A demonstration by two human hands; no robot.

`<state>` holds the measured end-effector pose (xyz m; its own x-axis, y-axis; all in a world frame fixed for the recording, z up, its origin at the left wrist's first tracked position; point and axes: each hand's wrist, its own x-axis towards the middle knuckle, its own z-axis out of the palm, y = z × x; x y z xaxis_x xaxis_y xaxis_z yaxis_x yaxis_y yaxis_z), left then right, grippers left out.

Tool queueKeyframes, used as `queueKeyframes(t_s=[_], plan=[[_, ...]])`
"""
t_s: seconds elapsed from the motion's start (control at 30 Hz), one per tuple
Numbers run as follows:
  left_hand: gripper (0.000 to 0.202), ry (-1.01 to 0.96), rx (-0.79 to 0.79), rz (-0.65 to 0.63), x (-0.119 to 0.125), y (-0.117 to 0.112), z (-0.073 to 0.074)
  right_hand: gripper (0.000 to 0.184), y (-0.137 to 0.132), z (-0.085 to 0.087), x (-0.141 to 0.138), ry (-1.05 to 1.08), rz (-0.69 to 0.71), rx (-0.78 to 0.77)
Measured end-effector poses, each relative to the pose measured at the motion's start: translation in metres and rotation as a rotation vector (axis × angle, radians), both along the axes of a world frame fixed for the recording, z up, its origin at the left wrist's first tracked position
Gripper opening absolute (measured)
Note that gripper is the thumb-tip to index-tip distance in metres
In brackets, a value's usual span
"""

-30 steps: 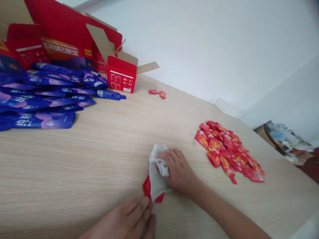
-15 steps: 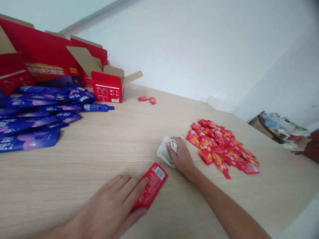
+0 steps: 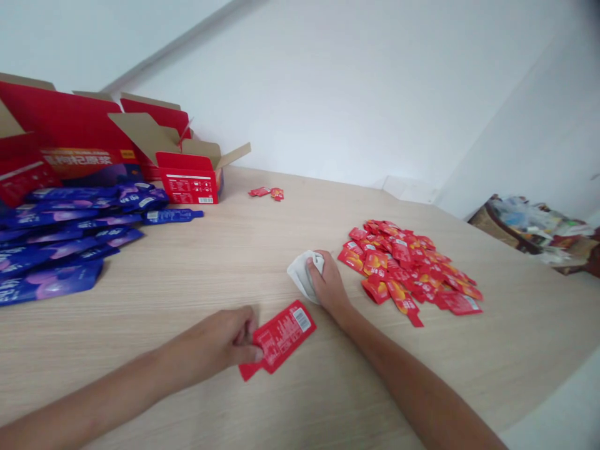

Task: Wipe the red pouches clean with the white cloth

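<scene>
Pale walls [image 3: 328, 81] rise behind a long wood-grain table [image 3: 140, 294], and a heap of bags and clutter [image 3: 529, 234] sits low beyond its far right corner. On the table, the person's right hand [image 3: 329, 281] is clenched around a crumpled white cloth [image 3: 300, 275], pressing it against the wood just left of a big pile of small red sachets [image 3: 407, 269]. The left hand [image 3: 218, 337] reaches in from the lower left, its fingers curled right at the end of a single red sachet [image 3: 280, 337]. That sachet lies flat on the wood, below the cloth and apart from the pile. The fingers touch it, but I cannot tell whether they are actually pinching it. Two more red sachets [image 3: 266, 193] lie together farther back, near an opened red cardboard carton [image 3: 187, 179], and a spread of blue pouches [image 3: 70, 244] covers the table's left side in front of the carton.
</scene>
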<state>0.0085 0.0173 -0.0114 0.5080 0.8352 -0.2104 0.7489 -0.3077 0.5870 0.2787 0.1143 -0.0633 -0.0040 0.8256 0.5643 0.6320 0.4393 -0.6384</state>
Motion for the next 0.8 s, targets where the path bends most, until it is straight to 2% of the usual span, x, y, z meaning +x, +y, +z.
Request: queueKeyframes(t_s=[0.13, 0.37, 0.47, 0.67, 0.8], plan=[[0.030, -0.008, 0.005, -0.048, 0.003, 0.004, 0.000, 0.034, 0.002, -0.001, -0.001, 0.000, -0.008, 0.007], [0.048, 0.001, 0.271, 0.013, 0.018, -0.018, -0.012, 0.034, 0.002, 0.000, -0.001, -0.014, 0.013, -0.001], [0.045, 0.024, 0.327, 0.015, 0.023, -0.021, -0.016, 0.033, 0.002, 0.001, -0.001, -0.025, 0.016, -0.005], [0.031, 0.011, 0.280, -0.003, 0.024, -0.012, -0.018, 0.030, 0.002, 0.002, -0.001, -0.060, 0.016, -0.013], [0.034, -0.034, 0.131, 0.007, 0.020, -0.007, -0.017, 0.028, 0.003, 0.003, -0.002, -0.075, 0.009, -0.022]])
